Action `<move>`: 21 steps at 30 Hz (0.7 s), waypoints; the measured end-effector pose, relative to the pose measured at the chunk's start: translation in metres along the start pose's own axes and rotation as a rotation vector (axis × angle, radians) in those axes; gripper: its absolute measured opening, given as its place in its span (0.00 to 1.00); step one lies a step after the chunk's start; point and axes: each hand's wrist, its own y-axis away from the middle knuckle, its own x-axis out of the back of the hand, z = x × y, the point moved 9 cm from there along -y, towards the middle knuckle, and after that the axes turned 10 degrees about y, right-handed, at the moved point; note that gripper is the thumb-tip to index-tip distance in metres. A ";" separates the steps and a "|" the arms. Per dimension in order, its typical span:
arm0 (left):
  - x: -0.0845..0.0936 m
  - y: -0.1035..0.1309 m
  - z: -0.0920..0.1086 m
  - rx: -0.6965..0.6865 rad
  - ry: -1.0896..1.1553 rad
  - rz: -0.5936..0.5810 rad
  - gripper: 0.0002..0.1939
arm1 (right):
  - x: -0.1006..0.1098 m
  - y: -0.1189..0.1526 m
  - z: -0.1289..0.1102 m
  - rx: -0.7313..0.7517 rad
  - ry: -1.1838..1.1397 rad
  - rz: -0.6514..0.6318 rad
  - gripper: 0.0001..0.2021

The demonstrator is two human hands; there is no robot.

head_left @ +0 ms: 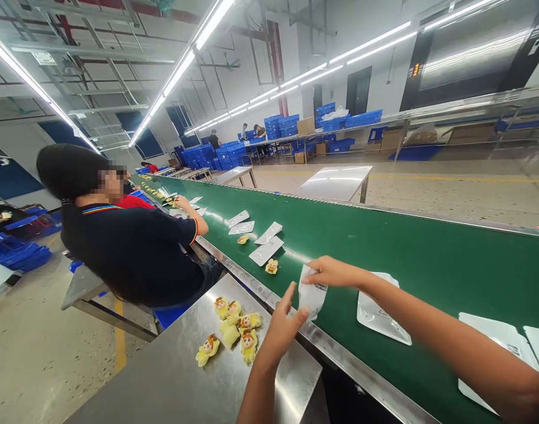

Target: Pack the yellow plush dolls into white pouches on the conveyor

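A white printed pouch [312, 297] is pinched at its upper part by my right hand [333, 272], above the near edge of the green belt. Beside the pouch's lower left edge is my left hand [283, 327], fingers apart; its thumb overlaps the pouch in view, and I cannot tell whether it touches. Several small yellow plush dolls [248, 344] lie grouped on the metal side table [163, 377], left of my left hand. On the belt, one yellow doll [271, 267] sits near a silvery-white pouch [266, 251]. Beneath my right forearm lies another white pouch [377, 315].
The green conveyor belt [428, 253] runs diagonally into the distance, with a metal rail [335, 347] along its near side. A seated co-worker [132, 247] in a dark shirt reaches over the belt at left. More white pouches [490, 335] lie at right.
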 end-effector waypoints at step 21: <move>0.090 0.023 -0.020 -0.112 -0.227 0.554 0.19 | -0.012 -0.311 0.045 -0.240 0.348 0.135 0.15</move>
